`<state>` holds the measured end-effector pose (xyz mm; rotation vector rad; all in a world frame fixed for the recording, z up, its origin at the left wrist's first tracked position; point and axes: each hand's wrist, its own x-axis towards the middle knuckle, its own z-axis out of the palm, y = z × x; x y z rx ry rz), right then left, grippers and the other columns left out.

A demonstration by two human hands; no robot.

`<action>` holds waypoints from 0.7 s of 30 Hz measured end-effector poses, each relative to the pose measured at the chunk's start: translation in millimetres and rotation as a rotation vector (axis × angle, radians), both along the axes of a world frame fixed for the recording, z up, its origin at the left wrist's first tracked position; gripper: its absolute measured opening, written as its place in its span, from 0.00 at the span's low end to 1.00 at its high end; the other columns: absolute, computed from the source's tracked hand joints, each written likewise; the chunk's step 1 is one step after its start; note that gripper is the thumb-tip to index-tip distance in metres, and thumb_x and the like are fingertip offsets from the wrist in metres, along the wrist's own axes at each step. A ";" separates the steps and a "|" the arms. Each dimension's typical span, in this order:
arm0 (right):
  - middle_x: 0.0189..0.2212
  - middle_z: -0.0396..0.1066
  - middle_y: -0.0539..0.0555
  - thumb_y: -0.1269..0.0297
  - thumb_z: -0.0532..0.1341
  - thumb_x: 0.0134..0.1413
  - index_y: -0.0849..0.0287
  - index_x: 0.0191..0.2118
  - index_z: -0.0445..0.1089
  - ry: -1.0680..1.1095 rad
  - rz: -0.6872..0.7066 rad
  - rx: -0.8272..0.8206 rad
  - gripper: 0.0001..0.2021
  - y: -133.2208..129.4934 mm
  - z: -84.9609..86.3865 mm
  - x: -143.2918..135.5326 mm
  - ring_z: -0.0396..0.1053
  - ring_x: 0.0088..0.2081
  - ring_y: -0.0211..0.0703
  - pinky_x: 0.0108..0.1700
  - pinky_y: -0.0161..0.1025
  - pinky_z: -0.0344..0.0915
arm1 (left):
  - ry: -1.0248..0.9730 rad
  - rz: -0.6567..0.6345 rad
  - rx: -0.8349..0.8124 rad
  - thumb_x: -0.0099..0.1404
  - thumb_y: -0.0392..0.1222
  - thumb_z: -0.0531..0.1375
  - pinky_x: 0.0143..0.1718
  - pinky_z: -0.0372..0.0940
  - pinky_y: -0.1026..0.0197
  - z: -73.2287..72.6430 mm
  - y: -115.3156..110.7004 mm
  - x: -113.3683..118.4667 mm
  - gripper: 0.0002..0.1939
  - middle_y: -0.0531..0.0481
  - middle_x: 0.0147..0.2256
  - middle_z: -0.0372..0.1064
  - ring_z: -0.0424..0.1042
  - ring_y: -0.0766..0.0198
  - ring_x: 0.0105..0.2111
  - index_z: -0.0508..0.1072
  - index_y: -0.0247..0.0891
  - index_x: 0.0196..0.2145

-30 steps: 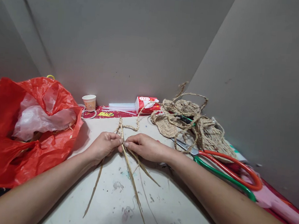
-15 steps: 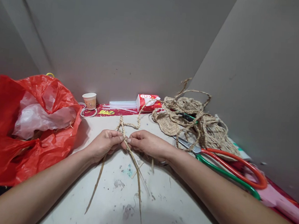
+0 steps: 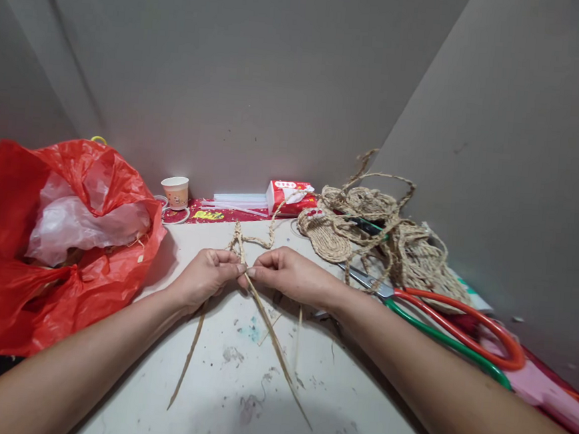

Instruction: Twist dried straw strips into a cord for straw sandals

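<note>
My left hand (image 3: 214, 271) and my right hand (image 3: 285, 273) meet at the middle of the table, thumbs and fingers pinched on a braided straw cord (image 3: 239, 238). Beyond my fingers the braid runs away from me and bends right toward the pile at the back. Loose straw strands (image 3: 279, 350) hang from the pinch point toward me, slanting right. Another strand (image 3: 189, 356) trails down from beneath my left hand. The fingertips cover the exact spot where the strands cross.
A red plastic bag (image 3: 107, 296) stands left, a paper cup (image 3: 175, 192) behind it. At the back are thin straws (image 3: 235, 203) and a tissue pack (image 3: 291, 197). Coiled braided cord (image 3: 332, 240) and large scissors (image 3: 442, 316) lie right, near my forearm.
The long loose strands have swung right at their lower ends. Both hands stay pinched at nearly the same place, and the view has shifted slightly.
</note>
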<state>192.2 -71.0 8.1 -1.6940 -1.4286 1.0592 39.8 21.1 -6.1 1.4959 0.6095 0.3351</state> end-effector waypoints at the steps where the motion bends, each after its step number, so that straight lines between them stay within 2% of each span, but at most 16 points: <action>1: 0.14 0.48 0.42 0.58 0.56 0.51 0.59 0.18 0.57 0.057 0.044 -0.023 0.16 -0.1 -0.7 3.0 0.42 0.16 0.29 0.18 0.31 0.40 | -0.001 0.002 0.013 0.56 0.45 0.61 0.15 0.35 0.64 -0.8 0.2 -0.1 0.12 0.53 0.20 0.67 0.44 0.77 0.13 0.70 0.33 0.24; 3: 0.14 0.50 0.42 0.55 0.54 0.54 0.59 0.19 0.56 0.170 0.099 -0.074 0.18 0.2 -2.8 9.4 0.41 0.15 0.29 0.17 0.31 0.40 | 0.004 0.000 0.024 0.56 0.45 0.61 0.15 0.35 0.64 -1.7 0.3 -0.3 0.12 0.53 0.19 0.66 0.44 0.77 0.13 0.70 0.33 0.24; 6: 0.14 0.52 0.42 0.56 0.53 0.56 0.59 0.21 0.58 0.242 0.109 -0.140 0.16 1.5 -6.3 17.3 0.43 0.14 0.28 0.15 0.30 0.40 | 0.009 0.002 0.035 0.56 0.45 0.61 0.15 0.36 0.65 -1.1 -0.4 -0.7 0.12 0.53 0.19 0.66 0.43 0.77 0.13 0.70 0.33 0.23; 8: 0.14 0.53 0.42 0.58 0.54 0.55 0.61 0.24 0.63 0.263 0.130 -0.183 0.14 2.2 -7.6 20.1 0.43 0.13 0.28 0.15 0.29 0.40 | 0.011 0.009 0.053 0.57 0.44 0.61 0.16 0.41 0.66 -1.0 -0.9 -0.7 0.12 0.52 0.20 0.67 0.47 0.77 0.13 0.71 0.32 0.23; 10: 0.14 0.53 0.42 0.59 0.56 0.54 0.63 0.26 0.67 0.294 0.145 -0.213 0.12 2.2 -7.3 20.9 0.44 0.13 0.27 0.14 0.29 0.41 | -0.009 0.010 0.093 0.57 0.43 0.60 0.20 0.51 0.68 -2.3 -1.1 -0.2 0.11 0.51 0.21 0.69 0.56 0.75 0.16 0.71 0.32 0.23; 12: 0.13 0.54 0.42 0.61 0.57 0.52 0.63 0.25 0.67 0.339 0.106 -0.233 0.11 1.9 -5.1 19.1 0.45 0.13 0.27 0.14 0.28 0.41 | -0.051 0.013 0.140 0.58 0.42 0.60 0.29 0.58 0.66 -5.1 -1.0 0.6 0.11 0.49 0.23 0.71 0.64 0.71 0.22 0.72 0.32 0.23; 14: 0.12 0.52 0.41 0.62 0.57 0.50 0.62 0.23 0.64 0.377 0.040 -0.235 0.10 1.2 -1.3 13.9 0.44 0.13 0.27 0.14 0.28 0.41 | -0.093 0.027 0.168 0.58 0.42 0.60 0.34 0.61 0.64 -7.9 -1.0 1.4 0.10 0.49 0.24 0.72 0.67 0.68 0.25 0.72 0.33 0.24; 18: 0.13 0.47 0.40 0.63 0.52 0.50 0.59 0.23 0.60 0.363 -0.053 -0.211 0.09 -0.7 6.0 -7.0 0.39 0.13 0.28 0.15 0.29 0.40 | -0.153 0.083 0.150 0.56 0.43 0.61 0.34 0.62 0.63 -9.4 -3.7 2.7 0.10 0.49 0.24 0.72 0.69 0.66 0.26 0.71 0.33 0.24; 21: 0.12 0.47 0.41 0.64 0.50 0.51 0.58 0.22 0.60 0.250 -0.139 -0.147 0.10 -2.3 5.1 -25.7 0.41 0.13 0.30 0.16 0.31 0.41 | -0.168 0.129 0.067 0.54 0.41 0.61 0.30 0.61 0.66 -7.9 -8.4 3.0 0.08 0.51 0.22 0.70 0.67 0.68 0.24 0.70 0.33 0.23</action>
